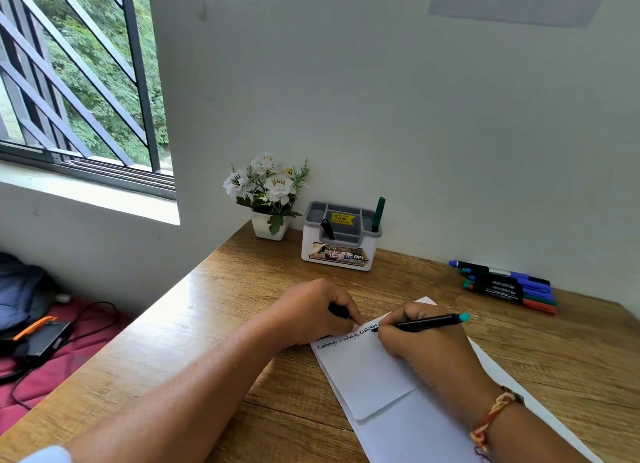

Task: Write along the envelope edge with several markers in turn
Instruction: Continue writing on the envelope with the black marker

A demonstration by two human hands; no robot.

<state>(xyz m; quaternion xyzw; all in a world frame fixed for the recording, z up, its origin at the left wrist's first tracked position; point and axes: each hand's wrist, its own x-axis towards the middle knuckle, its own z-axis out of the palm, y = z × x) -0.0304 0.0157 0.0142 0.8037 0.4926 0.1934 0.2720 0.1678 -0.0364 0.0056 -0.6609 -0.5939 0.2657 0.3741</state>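
A white envelope lies flap-up on the wooden desk, with small black handwriting along its far edge. My right hand grips a black marker with a teal end, its tip touching the envelope edge at the end of the writing. My left hand presses on the envelope's far left corner and holds a small black object, probably the marker cap, between its fingers. Several more markers with blue, green and red caps lie in a row at the desk's far right.
A white and grey desk organizer with a green pen stands against the wall, beside a small pot of white flowers. A window is at the left. Below the desk's left edge lie a bag, cables and a dark device on red cloth.
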